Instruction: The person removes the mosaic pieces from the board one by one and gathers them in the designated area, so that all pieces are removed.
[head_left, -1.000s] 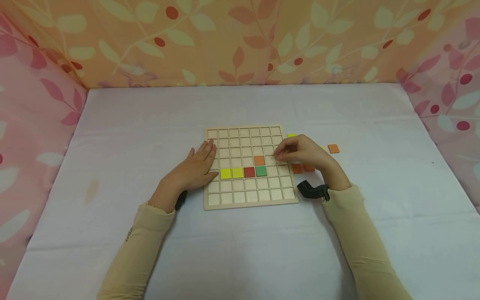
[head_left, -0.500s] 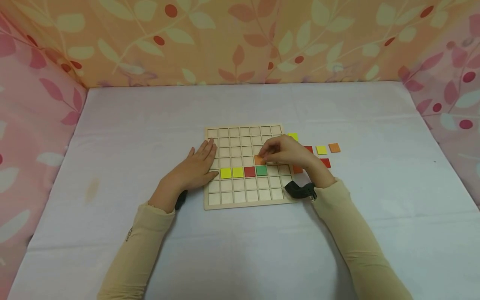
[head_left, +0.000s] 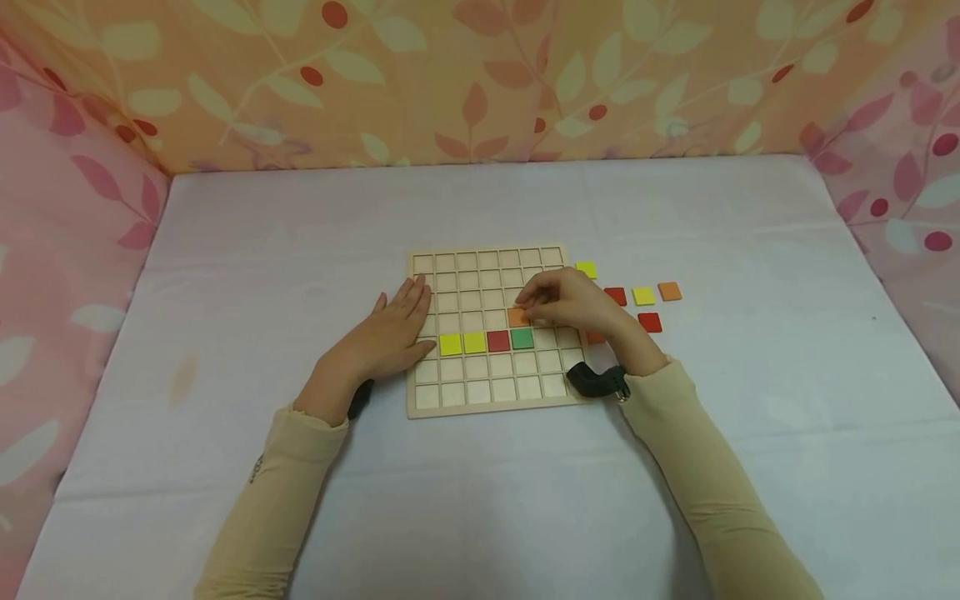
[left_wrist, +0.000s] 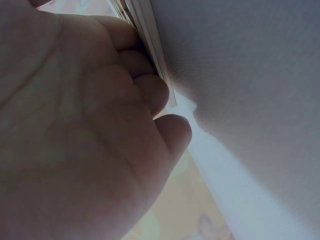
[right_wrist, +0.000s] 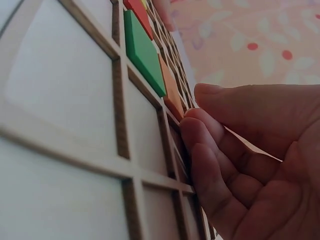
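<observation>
A square wooden grid board (head_left: 480, 408) lies on the white tabletop. My left hand (head_left: 384, 335) rests with spread fingers over the board's left edge, and the left wrist view shows its fingers along that rim (left_wrist: 155, 50). My right hand (head_left: 573, 300) reaches over the right half, thumb and fingertips at an orange tile (head_left: 517, 317); the right wrist view shows curled fingers at one end of that tile (right_wrist: 172, 89). Below it in the grid sits a green tile (head_left: 522, 338), in a row with a red tile (head_left: 498, 341) and two yellow tiles (head_left: 474, 342).
Loose tiles lie right of the board: yellow ones (head_left: 643, 296), red ones (head_left: 649, 322) and orange ones (head_left: 670, 291). A black device (head_left: 596, 381) on the right wrist overlaps the board's lower right corner. Patterned cloth walls (head_left: 420, 83) border the table.
My right hand has moved left from the board's right side to the orange tile, uncovering more loose tiles, and has stayed there since half a second ago. My left hand keeps its place.
</observation>
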